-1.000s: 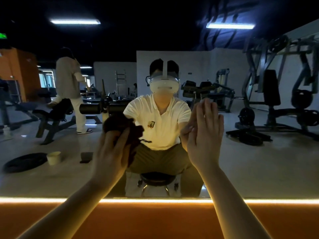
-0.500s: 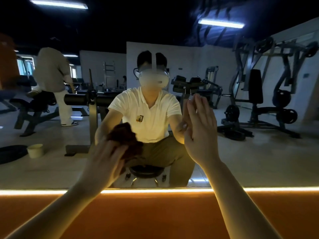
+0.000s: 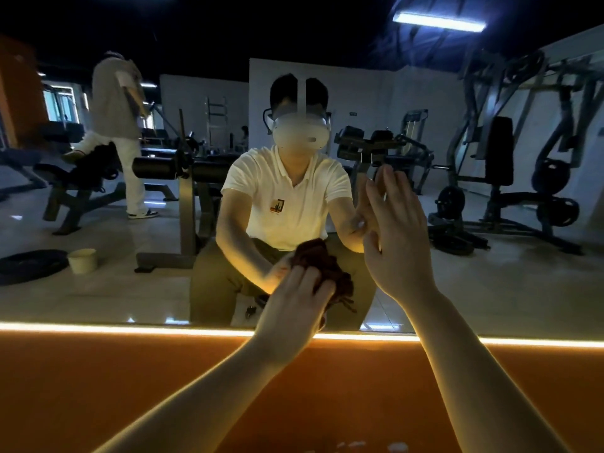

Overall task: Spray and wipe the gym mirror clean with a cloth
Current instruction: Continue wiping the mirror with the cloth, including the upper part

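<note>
We are reading the mirror [image 3: 490, 289] from its left edge. It is reflecting a dark weight plate [image 3: 29, 264] lying on the gym floor, with a pale cup [image 3: 82, 260] standing just beside it. A glowing light strip [image 3: 98, 328] is running along the mirror's lower edge.

Near centre, the left hand [image 3: 294, 308] is reaching up to the lower part of the glass. Its fingers are curling over a bunched dark cloth [image 3: 323, 266] and gripping it. The cloth is sitting between those fingers and the mirror, and most of it is bulging out above and to the right of the knuckles (a few loose threads are hanging below).

Just beside it, the right hand [image 3: 397, 237] is holding nothing. Its fingers are standing straight and slightly spread, palm toward the glass, and they are meeting their own reflection. Further right, the mirror is showing a weight machine [image 3: 510, 178].
</note>
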Available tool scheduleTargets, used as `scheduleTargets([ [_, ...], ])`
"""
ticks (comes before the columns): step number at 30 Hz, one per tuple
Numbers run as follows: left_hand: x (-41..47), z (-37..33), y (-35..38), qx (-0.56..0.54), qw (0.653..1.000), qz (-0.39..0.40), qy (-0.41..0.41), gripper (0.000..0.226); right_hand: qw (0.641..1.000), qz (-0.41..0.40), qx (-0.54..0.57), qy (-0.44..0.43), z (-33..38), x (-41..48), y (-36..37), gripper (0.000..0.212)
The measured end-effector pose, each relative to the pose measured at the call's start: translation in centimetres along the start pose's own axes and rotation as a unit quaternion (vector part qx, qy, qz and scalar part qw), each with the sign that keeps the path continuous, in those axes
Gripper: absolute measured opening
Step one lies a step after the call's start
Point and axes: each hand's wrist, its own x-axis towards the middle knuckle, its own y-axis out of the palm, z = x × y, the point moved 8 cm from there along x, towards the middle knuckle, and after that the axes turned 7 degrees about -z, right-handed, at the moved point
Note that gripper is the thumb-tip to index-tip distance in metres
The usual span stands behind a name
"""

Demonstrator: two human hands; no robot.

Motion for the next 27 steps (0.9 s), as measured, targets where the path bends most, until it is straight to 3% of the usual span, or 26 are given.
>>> scheduleTargets([
  [4,0.1,-1.0,0.1,0.021,0.998,0.007,0.064,0.044,1.000,-0.003,0.002,-0.003,-0.1,-0.1,-0.1,0.063],
  [9,-4.9,7.4,-3.7,0.096,0.993,0.000,0.072,0.038,1.000,-0.021,0.003,-0.011,-0.1,-0.4,0.0,0.064],
  [14,-9.8,13.4,-5.6,0.142,0.988,0.059,0.020,0.068,0.999,-0.037,-0.009,0.005,0.2,-0.5,0.6,0.069],
  [17,-9.3,11.9,-5.0,0.104,0.993,0.039,0.028,0.070,0.999,-0.036,-0.015,0.012,0.3,-0.6,0.9,0.071],
  [20,-7.9,9.2,-4.0,0.078,0.995,-0.001,0.068,0.050,1.000,-0.026,-0.012,0.007,0.1,-0.6,0.7,0.071],
  [27,-3.1,-0.4,3.1,0.018,0.995,0.032,0.094,0.047,0.999,0.038,0.008,-0.021,-0.8,-0.5,-0.4,0.067],
])
